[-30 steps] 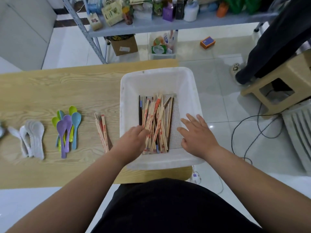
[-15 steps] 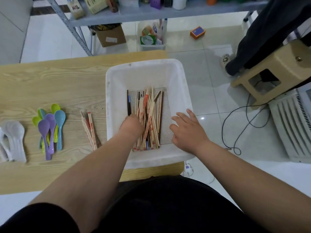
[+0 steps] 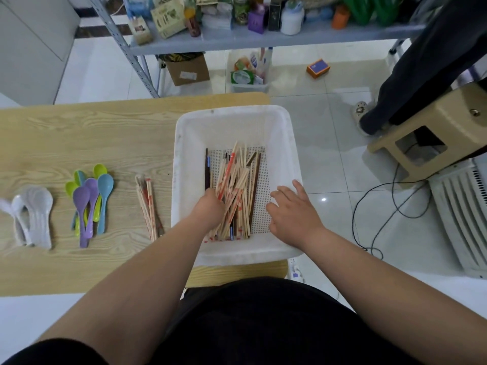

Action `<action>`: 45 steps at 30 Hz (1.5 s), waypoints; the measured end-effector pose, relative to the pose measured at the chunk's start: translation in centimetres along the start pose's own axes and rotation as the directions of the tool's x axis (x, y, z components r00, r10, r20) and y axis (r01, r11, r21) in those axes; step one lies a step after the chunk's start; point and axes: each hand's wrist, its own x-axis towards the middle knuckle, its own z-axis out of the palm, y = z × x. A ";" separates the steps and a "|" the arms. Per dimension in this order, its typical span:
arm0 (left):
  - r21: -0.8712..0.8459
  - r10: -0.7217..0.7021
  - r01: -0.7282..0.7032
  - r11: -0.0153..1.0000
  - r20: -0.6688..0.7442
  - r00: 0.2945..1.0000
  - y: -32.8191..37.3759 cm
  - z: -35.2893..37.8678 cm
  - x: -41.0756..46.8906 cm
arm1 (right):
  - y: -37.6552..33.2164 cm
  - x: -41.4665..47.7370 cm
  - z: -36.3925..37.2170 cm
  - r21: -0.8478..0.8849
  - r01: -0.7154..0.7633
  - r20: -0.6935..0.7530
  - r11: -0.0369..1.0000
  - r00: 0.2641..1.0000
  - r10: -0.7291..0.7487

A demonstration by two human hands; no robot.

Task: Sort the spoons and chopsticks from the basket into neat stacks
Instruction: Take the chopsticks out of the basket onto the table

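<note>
Left hand [image 3: 208, 206] knuckles-up inside basket [image 3: 232, 111], fingers curled round a few chopsticks [image 3: 237, 191] toward near ends. Right hand [image 3: 292, 212] flat, fingers spread, resting against basket's right inner wall.

Chopsticks: loose heap on perforated basket floor, roughly parallel. Pale wood with red print; couple of dark ones at left edge.

Handling, judged: light, stiff, smooth. Likely to roll and fan out. Best pinched as aligned bundle near mid-length.

Chopstick stack [image 3: 147, 206] on table [image 3: 79, 135], just left of basket.

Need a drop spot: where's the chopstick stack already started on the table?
Head view: the chopstick stack lies on the wooden table just left of the white basket, with the coloured spoons further left.
</note>
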 end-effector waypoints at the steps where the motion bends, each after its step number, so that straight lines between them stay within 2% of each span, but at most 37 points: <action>1: -0.021 0.020 -0.020 1.000 0.000 1.000 0.1 -0.2 -0.3 | 0.0 0.0 -0.1 0.006 -0.001 0.002 1.000 1.000 0.001; 5: -0.192 0.123 -0.124 0.974 -0.022 0.992 0.5 -2.2 -2.0 | -0.5 0.2 -0.7 0.046 -0.017 0.013 0.999 1.000 0.016; 9: -0.422 0.149 -0.212 0.882 -0.179 0.973 -0.9 -5.7 -3.8 | -2.5 0.9 -1.5 0.144 -0.023 0.028 0.989 0.999 0.019; 11: -0.530 0.098 -0.243 0.812 -0.286 0.953 -2.8 -7.3 -4.8 | -4.4 1.7 -1.9 0.241 0.000 0.020 0.971 1.000 -0.005; 13: -0.569 0.003 -0.232 0.789 -0.373 0.928 -5.7 -8.5 -5.3 | -6.6 2.4 -2.2 0.370 0.007 0.047 0.929 0.999 -0.026; 16: -0.592 -0.153 -0.109 0.799 -0.375 0.914 -11.1 -9.1 -5.5 | -9.9 3.4 -2.9 0.561 -0.079 0.180 0.824 0.983 -0.028; 19: -0.559 -0.227 0.044 0.828 -0.262 0.938 -15.8 -8.4 -5.4 | -12.7 4.3 -2.9 0.581 -0.153 0.270 0.799 0.963 -0.012; 23: -0.466 -0.200 0.110 0.878 -0.150 0.968 -19.3 -7.7 -4.0 | -14.3 4.6 -2.4 0.511 -0.225 0.300 0.830 0.951 0.074; 26: -0.346 -0.125 0.071 0.936 -0.137 0.983 -19.5 -8.2 -2.6 | -14.5 4.6 -2.4 0.483 -0.278 0.289 0.830 0.946 0.149; 30: -0.118 0.038 -0.050 0.992 -0.095 0.995 -20.2 -8.8 -1.4 | -15.1 4.6 -2.6 0.443 -0.327 0.279 0.835 0.935 0.218; 35: 0.128 0.201 -0.200 0.972 0.005 0.980 -21.8 -8.4 -1.4 | -15.7 4.3 -3.0 0.406 -0.396 0.236 0.824 0.916 0.324; 37: 0.217 0.216 -0.224 0.950 0.060 0.974 -22.0 -8.6 -1.2 | -16.0 4.1 -3.2 0.397 -0.403 0.220 0.825 0.914 0.341; 40: 0.242 0.221 -0.236 0.941 0.087 0.971 -21.7 -8.8 -0.6 | -16.2 3.8 -3.3 0.403 -0.390 0.219 0.828 0.919 0.327; 45: 0.231 0.232 -0.231 0.945 0.025 0.972 -20.8 -9.3 -0.3 | -15.4 3.2 -3.2 0.519 -0.363 0.193 0.774 0.932 0.307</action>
